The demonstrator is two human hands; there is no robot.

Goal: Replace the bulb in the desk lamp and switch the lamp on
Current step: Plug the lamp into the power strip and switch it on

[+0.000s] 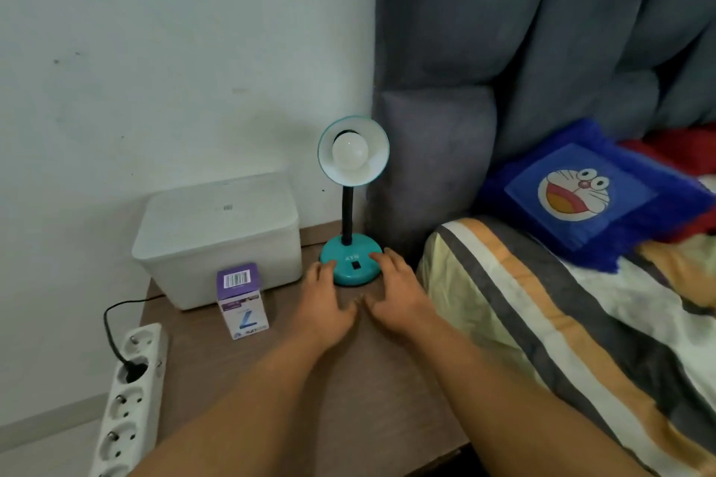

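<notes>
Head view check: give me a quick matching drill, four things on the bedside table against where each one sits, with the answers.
Things:
1. lamp
2. bulb box
3. storage bin
4. power strip

Places:
A. hanging over the table's left edge, one black plug in it
B. against the wall, at the back left of the table
C. standing upright just in front of the bin
D. beside the headboard, with the left hand and right hand at either side of its base

Pairs: 1-D, 2-C, 3-B, 4-A
</notes>
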